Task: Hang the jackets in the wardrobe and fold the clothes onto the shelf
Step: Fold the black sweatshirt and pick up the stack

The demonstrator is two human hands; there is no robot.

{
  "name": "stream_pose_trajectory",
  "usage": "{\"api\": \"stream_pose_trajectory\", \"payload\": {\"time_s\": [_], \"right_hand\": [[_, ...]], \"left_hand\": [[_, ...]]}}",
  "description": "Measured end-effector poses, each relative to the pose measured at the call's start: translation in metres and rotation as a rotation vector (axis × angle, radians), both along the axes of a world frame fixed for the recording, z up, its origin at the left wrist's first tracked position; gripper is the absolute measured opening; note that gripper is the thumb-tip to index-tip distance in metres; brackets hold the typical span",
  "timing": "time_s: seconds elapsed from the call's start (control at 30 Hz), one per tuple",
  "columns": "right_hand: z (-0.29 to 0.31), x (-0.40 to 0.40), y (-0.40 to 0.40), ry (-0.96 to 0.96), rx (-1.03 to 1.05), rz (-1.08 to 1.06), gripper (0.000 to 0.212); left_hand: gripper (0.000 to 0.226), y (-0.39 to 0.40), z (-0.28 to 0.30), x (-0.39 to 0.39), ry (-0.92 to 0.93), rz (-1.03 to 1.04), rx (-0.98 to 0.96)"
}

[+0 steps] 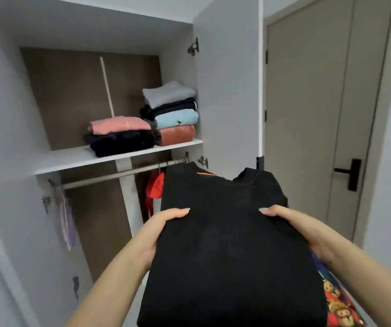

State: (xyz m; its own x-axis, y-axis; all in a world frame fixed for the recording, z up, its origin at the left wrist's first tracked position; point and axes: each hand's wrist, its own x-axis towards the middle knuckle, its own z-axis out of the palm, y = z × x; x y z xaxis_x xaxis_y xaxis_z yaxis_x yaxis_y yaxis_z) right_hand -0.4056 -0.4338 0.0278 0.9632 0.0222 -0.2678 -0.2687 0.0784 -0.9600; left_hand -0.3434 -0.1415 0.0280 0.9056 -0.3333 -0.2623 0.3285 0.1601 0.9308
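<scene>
Folded black sweater (227,244) lower centre, left hand (159,228) and right hand (305,228) gripping its sides, thumbs on top, other fingers hidden beneath, shelf (71,159) with folded stacks upper left

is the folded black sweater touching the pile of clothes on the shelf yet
Apart. The head view shows the folded black sweater held by the left hand and right hand below and in front of the shelf, clear of both piles.
</scene>
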Motion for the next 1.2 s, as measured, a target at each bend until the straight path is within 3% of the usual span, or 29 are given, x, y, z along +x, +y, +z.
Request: {"api": "stream_pose_trajectory", "payload": {"time_s": [0.13,0.2,0.23,0.3,0.4,0.53,0.63,0.7,0.8,0.9,1.03,1.2], "right_hand": [[0.026,0.083,0.063,-0.024,0.004,0.146,0.053],[0.036,0.123,0.094,-0.034,-0.007,0.196,0.049],[0.04,0.143,0.109,-0.046,-0.007,0.222,0.045],[0.049,0.182,0.138,-0.083,-0.001,0.273,0.038],[0.065,0.234,0.178,-0.152,0.015,0.342,0.021],[0.084,0.3,0.226,-0.234,0.022,0.436,0.032],[0.105,0.351,0.26,-0.286,0.03,0.535,0.035],[0.125,0.389,0.28,-0.345,0.04,0.602,0.029],[0.161,0.443,0.31,-0.424,0.023,0.695,0.024],[0.198,0.492,0.342,-0.482,-0.027,0.729,0.04],[0.239,0.544,0.395,-0.582,-0.208,0.756,0.037],[0.255,0.587,0.463,-0.654,-0.327,0.732,0.037]], "left_hand": [[0.018,0.068,0.03,0.051,-0.06,0.166,0.07],[0.026,0.099,0.037,0.076,-0.068,0.241,0.067],[0.031,0.113,0.038,0.087,-0.058,0.274,0.051],[0.02,0.139,0.039,0.103,-0.071,0.315,-0.016],[0.033,0.177,0.042,0.126,-0.129,0.384,-0.105],[0.019,0.214,0.071,0.166,-0.18,0.506,-0.075],[0.032,0.245,0.096,0.2,-0.237,0.652,-0.016],[0.019,0.26,0.109,0.215,-0.279,0.682,-0.028],[0.034,0.28,0.127,0.237,-0.297,0.692,-0.017],[0.024,0.298,0.167,0.267,-0.294,0.815,0.129],[0.022,0.322,0.219,0.309,-0.186,0.978,0.465],[0.032,0.355,0.235,0.356,-0.059,1.061,0.781]]}}
